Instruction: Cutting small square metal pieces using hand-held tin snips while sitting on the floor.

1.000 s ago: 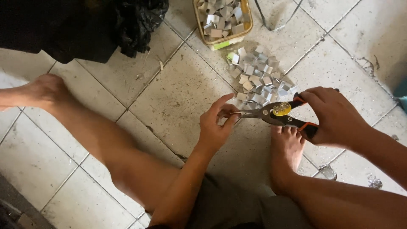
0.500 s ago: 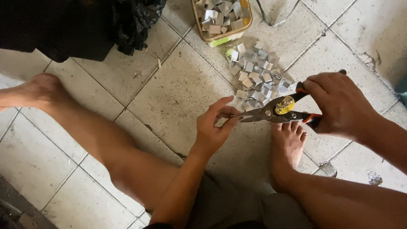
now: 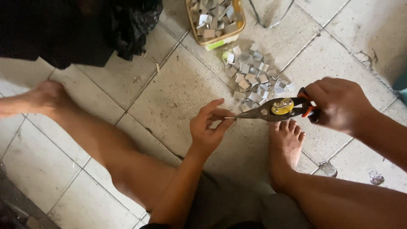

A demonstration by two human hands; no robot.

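Note:
I sit on a tiled floor with my legs spread. My right hand (image 3: 339,104) grips the orange and black handles of metal snips (image 3: 275,109), whose blades point left. My left hand (image 3: 208,127) pinches a small thin metal piece (image 3: 229,118) at the tip of the blades. Just beyond the snips lies a pile of small square metal pieces (image 3: 254,78) on the floor. My right foot (image 3: 286,144) rests below the snips.
A yellow basket (image 3: 217,42) full of the same small metal pieces stands at the top centre. A black bag or cloth (image 3: 85,25) fills the top left. My left leg (image 3: 85,131) stretches to the left. A thin wire loop (image 3: 265,21) lies beside the basket.
The view has shifted slightly; both hands stay together at the snips' tip, with the blades now closed further on the small piece.

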